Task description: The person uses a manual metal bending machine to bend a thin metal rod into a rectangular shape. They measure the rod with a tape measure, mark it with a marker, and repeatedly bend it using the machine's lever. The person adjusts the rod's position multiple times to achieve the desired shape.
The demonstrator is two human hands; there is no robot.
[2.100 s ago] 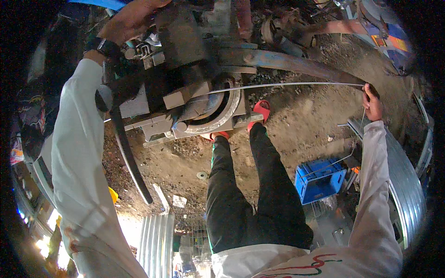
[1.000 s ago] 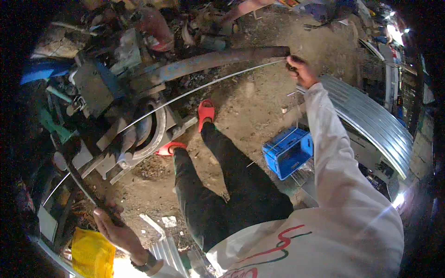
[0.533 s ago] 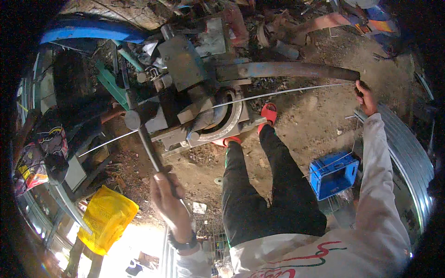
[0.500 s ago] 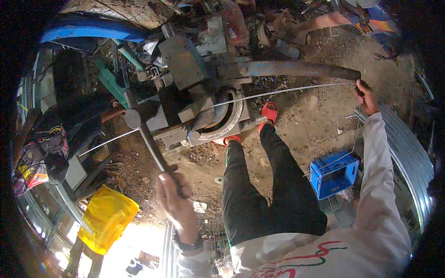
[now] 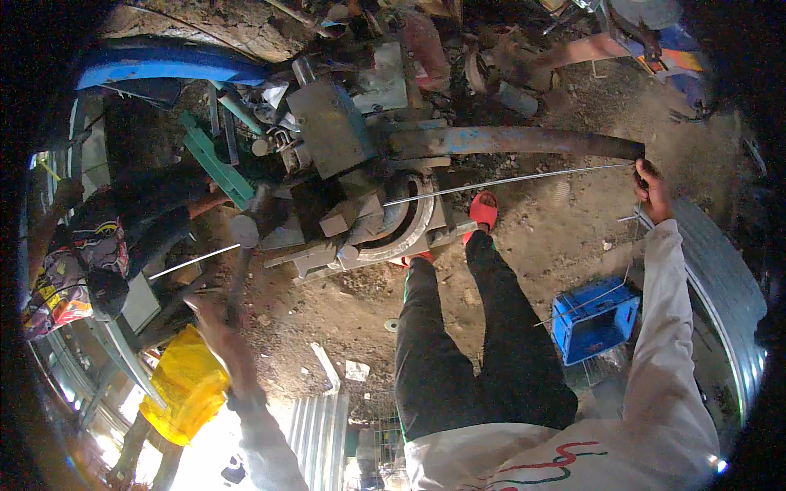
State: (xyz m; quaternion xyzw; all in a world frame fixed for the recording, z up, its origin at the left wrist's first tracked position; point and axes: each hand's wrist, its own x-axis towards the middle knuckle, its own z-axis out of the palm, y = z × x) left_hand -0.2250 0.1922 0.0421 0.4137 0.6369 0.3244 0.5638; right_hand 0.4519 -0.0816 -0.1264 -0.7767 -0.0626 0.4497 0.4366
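My left hand (image 5: 225,340) is closed around the lower end of a dark bar handle (image 5: 238,286), blurred by motion. Above it the bar meets a round metal end (image 5: 243,231) beside a heavy metal machine (image 5: 332,127). A thin, straight metal rod (image 5: 516,178) runs from the machine to the right, and a thin length (image 5: 195,260) also shows on the machine's left side. My right hand (image 5: 652,192) grips the rod's right end, close to the tip of a long, worn blue bar (image 5: 524,141). The machine's middle hides part of the rod.
Another person in a patterned top (image 5: 70,282) is at the left, an arm reaching toward the machine. A green metal piece (image 5: 217,159) lies beside it. A yellow bag (image 5: 187,385), a blue crate (image 5: 596,323) and corrugated sheets (image 5: 725,282) stand around. My feet wear red shoes (image 5: 483,211) on dirt ground.
My left hand has swung left with the bar handle, which now stands more upright in view. My right hand stays on the rod's end. The whole view has shifted slightly.
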